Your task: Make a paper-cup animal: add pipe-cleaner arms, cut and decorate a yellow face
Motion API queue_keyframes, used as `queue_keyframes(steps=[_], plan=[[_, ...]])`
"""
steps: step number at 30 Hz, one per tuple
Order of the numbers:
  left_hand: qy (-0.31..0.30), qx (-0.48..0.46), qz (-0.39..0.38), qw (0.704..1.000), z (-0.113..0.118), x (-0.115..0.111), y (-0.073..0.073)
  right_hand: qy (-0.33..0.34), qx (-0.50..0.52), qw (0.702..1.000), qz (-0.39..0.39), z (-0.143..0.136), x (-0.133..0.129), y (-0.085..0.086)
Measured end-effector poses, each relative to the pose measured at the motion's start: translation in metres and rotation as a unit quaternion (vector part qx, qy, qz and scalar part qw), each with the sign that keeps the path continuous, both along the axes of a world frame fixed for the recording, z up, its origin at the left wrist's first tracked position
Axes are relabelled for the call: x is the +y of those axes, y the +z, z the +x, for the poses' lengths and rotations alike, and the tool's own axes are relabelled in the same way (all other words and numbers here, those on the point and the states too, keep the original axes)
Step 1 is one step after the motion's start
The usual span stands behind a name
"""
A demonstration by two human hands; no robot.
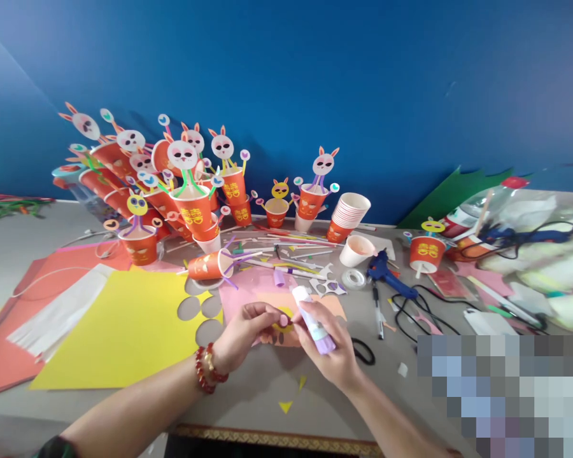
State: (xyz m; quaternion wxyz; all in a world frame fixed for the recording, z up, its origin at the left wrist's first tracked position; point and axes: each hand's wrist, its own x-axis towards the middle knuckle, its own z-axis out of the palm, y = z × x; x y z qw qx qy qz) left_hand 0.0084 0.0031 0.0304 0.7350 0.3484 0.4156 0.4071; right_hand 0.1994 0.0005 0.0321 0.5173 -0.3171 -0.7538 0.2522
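Low over the table's middle, my left hand (248,327) is closed, its fingertips pinching a small pink paper piece (284,320). My right hand (337,362) is wrapped around a glue stick (318,324) with a white top and purple base; its thumb and fingertip come close to the pink piece. A yellow paper piece shows behind the fingertips, partly hidden. Beneath both hands lie pink and peach paper sheets (334,306). A purple cap (279,278) stands just beyond them. An orange paper cup (205,266) with purple strips lies on its side nearby.
Several orange cups with rabbit faces (193,210) crowd the back left. Yellow card (114,331) covers the left side. Stacked cups (348,216), a blue glue gun (386,273), a black pen (378,312) and tape (353,278) sit right of centre. Cables and plastic bags fill the far right.
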Motion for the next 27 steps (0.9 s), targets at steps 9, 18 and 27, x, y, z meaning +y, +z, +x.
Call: queue_keyframes(steps=[9, 18, 27], plan=[[-0.067, -0.008, -0.038, 0.997, -0.002, 0.0, 0.011, 0.046, -0.078, 0.994, 0.066, 0.002, 0.003, -0.003], [-0.043, 0.108, 0.084, 0.99, -0.007, 0.004, 0.015, -0.012, 0.019, 0.995, -0.096, 0.007, 0.007, -0.007], [-0.19, 0.517, 0.502, 0.667, -0.006, -0.021, 0.031, -0.048, -0.035, 0.978, -0.201, 0.009, 0.018, -0.012]])
